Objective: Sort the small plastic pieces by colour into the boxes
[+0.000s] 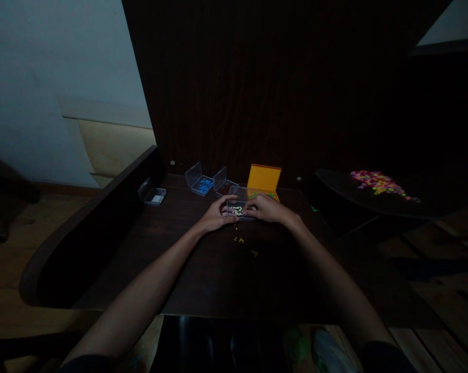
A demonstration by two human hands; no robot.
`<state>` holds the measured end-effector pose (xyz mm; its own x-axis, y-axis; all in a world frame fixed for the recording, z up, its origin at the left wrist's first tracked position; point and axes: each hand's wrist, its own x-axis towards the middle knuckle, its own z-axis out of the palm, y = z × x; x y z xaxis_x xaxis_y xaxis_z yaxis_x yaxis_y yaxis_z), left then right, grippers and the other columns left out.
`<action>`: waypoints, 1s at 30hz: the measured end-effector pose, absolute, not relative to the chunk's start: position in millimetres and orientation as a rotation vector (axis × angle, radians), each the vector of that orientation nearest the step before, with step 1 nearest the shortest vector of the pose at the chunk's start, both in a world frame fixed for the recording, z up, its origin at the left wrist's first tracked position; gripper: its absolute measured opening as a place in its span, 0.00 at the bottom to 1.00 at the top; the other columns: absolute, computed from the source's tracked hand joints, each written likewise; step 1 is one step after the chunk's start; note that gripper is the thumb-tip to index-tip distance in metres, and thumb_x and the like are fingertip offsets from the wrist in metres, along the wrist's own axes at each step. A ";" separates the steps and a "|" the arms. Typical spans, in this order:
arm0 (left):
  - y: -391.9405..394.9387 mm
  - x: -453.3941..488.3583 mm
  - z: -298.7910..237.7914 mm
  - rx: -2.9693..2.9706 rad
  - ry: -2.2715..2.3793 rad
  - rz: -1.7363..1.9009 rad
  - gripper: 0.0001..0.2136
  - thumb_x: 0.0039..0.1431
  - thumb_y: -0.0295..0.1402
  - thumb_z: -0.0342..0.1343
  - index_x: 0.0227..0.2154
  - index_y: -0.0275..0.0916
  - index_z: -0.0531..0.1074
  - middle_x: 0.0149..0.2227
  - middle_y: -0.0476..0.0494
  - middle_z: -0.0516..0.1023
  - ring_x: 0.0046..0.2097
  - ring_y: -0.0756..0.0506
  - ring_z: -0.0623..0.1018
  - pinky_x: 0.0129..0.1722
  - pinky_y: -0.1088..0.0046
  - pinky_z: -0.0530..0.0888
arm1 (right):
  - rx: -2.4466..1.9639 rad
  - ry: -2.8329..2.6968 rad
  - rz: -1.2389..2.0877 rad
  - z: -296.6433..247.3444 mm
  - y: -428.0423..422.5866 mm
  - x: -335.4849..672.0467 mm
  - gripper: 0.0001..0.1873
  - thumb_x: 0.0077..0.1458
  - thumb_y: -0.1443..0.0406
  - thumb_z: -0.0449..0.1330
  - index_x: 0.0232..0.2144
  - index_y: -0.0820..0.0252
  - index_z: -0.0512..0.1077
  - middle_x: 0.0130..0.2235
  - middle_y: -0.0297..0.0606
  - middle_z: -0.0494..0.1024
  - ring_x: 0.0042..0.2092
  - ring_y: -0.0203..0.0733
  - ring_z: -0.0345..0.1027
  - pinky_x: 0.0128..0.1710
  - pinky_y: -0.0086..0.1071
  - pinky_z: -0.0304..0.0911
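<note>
The left grip (217, 213) was spread around the left end of a clear box (247, 219), thumb along the near side and fingers toward the back, holding it against the desk (203, 269). The right grip (267, 208) was narrow, its fingertips bunched at the right part of the same box; whether they pinched anything, I could not tell.

The step in hand looked like fingering small parts in the box, though putting in and taking out could not be told apart. The next move, in my judgement, called for a light fingertip pinch, with the left side keeping the box steady so that nothing spilled.

The box sat near the back of the desk, its see-through lid raised at the far side. Pale, cream-coloured pieces (237, 210) lay jumbled in it, too small and dim to make out singly.

Just in front, a few tiny yellow bits (241, 240) and a T-shaped yellow piece (254, 253) lay loose. Behind stood an open orange box (264, 177) with green pieces, and to the left an open box of blue pieces (205, 185). Well off to the right was a multicoloured heap (381, 184).
</note>
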<state>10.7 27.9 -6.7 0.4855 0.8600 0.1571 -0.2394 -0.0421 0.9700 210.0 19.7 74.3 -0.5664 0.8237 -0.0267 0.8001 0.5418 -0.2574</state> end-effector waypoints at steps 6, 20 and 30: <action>25.8 10.1 -4.6 1.327 0.631 0.989 0.31 0.38 0.25 0.68 0.49 0.39 0.68 0.54 0.39 0.67 0.41 0.50 0.73 0.44 0.66 0.75 | -1.379 -2.448 0.396 80.2 1.3 235.3 0.16 0.58 0.59 0.56 0.29 0.64 0.77 0.21 0.32 0.69 0.24 0.33 0.58 0.26 0.28 0.49; 18.8 9.2 0.5 1.290 0.653 1.145 0.27 0.36 0.29 0.70 0.34 0.40 0.57 0.50 0.43 0.68 0.39 0.52 0.75 0.40 0.70 0.76 | -1.474 -1.945 0.330 -2.9 -20.6 245.1 0.30 0.58 0.47 0.47 0.13 0.59 0.58 0.17 0.30 0.58 0.22 0.33 0.51 0.24 0.29 0.48; 8.3 1.3 9.8 1.303 0.855 1.484 0.27 0.38 0.33 0.69 0.33 0.42 0.53 0.48 0.42 0.72 0.37 0.51 0.78 0.42 0.67 0.76 | -1.459 -2.085 0.234 -6.6 -22.0 247.7 0.26 0.60 0.55 0.48 0.14 0.60 0.62 0.17 0.31 0.61 0.21 0.32 0.53 0.25 0.29 0.49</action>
